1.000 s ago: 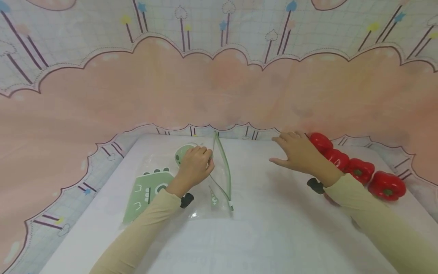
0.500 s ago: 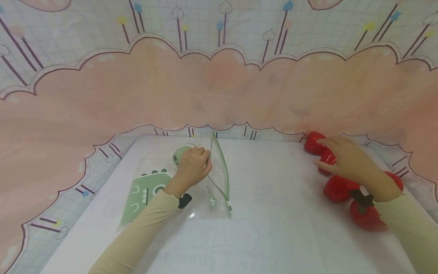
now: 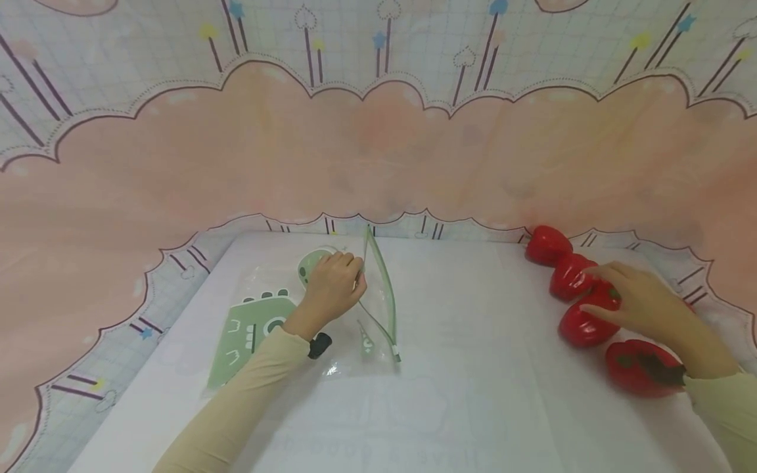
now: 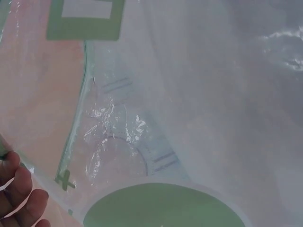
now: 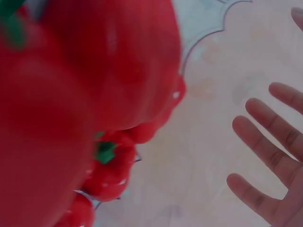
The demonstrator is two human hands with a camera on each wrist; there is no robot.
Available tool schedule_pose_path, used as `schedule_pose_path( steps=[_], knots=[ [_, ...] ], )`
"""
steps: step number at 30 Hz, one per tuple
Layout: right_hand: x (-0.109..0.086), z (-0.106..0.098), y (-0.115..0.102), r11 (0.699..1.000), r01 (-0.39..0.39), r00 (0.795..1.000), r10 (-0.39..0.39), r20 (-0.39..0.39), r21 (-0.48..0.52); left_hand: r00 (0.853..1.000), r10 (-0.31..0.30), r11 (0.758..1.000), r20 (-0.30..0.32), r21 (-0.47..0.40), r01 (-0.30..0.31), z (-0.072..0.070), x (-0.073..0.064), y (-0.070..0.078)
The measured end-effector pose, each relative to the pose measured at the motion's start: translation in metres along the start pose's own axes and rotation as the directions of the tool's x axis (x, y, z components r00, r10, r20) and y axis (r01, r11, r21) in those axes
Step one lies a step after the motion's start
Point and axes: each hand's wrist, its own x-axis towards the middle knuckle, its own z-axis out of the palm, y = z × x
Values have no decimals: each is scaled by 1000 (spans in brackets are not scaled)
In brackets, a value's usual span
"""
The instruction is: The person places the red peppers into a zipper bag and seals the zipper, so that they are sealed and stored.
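My left hand (image 3: 332,289) pinches the top edge of a clear zip bag (image 3: 349,360) with a green monster print, holding its mouth apart. In the left wrist view, curled fingers (image 4: 20,189) show at the bag's rim, beside its green zip strip (image 4: 75,135). Over the row of red bell peppers on the right hovers my right hand (image 3: 647,305), thumb and fingers apart around the near side of one bell pepper (image 3: 582,328). In the right wrist view that hand (image 5: 284,156) has its fingers spread, with a large blurred bell pepper (image 5: 128,61) to its left.
Further bell peppers lie at the back right: one at the far end (image 3: 549,246), one just nearer (image 3: 569,278), one closest to me (image 3: 641,371). A white tabletop (image 3: 461,394) meets a patterned peach cloth backdrop (image 3: 414,164).
My right hand has moved right and back from the middle of the table to the bell peppers. The nearer peppers have come into view beside it. The left hand stays on the bag.
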Motion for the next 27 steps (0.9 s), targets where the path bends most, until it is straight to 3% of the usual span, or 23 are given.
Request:
schedule_pose_path(
  steps=[15,27],
  knots=[
    [-5,6,25,999,49,998,-50,47,23,1000,-1,1000,-7,-2,1,2,-1,-3],
    [-24,11,40,994,-86,984,75,161,64,1000,2,1000,-6,0,-2,2,0,-4]
  ],
)
